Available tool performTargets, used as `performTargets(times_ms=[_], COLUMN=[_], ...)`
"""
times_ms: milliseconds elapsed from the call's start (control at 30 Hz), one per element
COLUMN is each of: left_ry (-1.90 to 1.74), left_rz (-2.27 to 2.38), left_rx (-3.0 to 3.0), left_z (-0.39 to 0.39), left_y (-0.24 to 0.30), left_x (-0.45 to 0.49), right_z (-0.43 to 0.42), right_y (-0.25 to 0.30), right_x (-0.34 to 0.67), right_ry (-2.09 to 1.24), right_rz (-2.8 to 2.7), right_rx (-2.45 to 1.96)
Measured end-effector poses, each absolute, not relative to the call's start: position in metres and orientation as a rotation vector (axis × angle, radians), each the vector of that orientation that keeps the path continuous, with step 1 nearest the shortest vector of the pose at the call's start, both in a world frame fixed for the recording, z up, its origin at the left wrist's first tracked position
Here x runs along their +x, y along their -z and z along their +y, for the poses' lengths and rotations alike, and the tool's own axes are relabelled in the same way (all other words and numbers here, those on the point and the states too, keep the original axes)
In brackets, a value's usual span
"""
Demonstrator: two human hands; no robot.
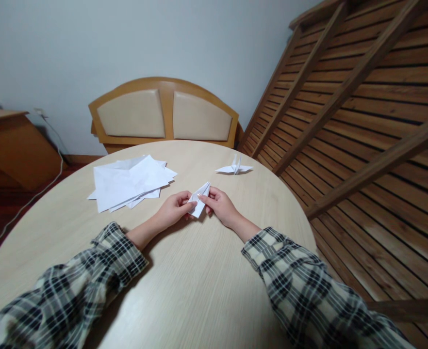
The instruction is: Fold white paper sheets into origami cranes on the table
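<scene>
Wall [214, 39], pale and plain, spans the background beyond the table [185, 276]. Brown wooden slats [399, 97] slope upward along the table's right side, leaving the view at the top. The table itself is round, with a light wood-grain surface; its near edge is out of view. Just past its far edge stands a headboard [168, 109], arched, yellow-brown, with cream padding in two sections. To the left of the table is a desk [13, 145], orange-brown, partly cut off.

Across the table's near left side lies the left sleeve [68, 286], and across its near right side the right sleeve [301, 286], both in black, white and cream plaid. A pile [130, 182] of white sheets rests on the table's far left part, corners jutting out at several angles.

Around the table's middle, the left hand [173, 208] is nearly closed, pinching the left side of the folded paper [200, 208] between thumb and fingers. The right hand [221, 206], also nearly closed, grips its right side, thumb over the front, fingers bent behind. Near the table's far right edge sits a white paper bird [235, 167], wings spread. The folded paper, small, white and tilted, is at the table's middle; whether it touches the surface I cannot tell.
</scene>
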State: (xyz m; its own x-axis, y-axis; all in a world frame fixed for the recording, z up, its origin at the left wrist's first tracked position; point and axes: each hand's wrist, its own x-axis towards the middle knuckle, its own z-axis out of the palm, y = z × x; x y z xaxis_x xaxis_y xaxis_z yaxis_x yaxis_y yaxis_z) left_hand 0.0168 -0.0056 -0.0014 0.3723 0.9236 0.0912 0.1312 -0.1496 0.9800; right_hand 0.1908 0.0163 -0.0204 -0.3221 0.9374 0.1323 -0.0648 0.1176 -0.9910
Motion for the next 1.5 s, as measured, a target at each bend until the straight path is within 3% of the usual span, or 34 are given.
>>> performTargets(times_ms=[967,1500], left_ry=[-0.723,-1.101], left_rz=[0.923,0.996], left_rx=[1.624,1.405], left_z=[-0.007,0.005], left_y=[-0.002,0.017], left_x=[0.016,0.014], right_z=[0.021,0.017], right_y=[0.022,0.016], right_x=[0.192,0.193], right_ry=[-1.404,-1.392], right_rz=[-1.185,-1.390], right_rx=[-0.952,-0.915])
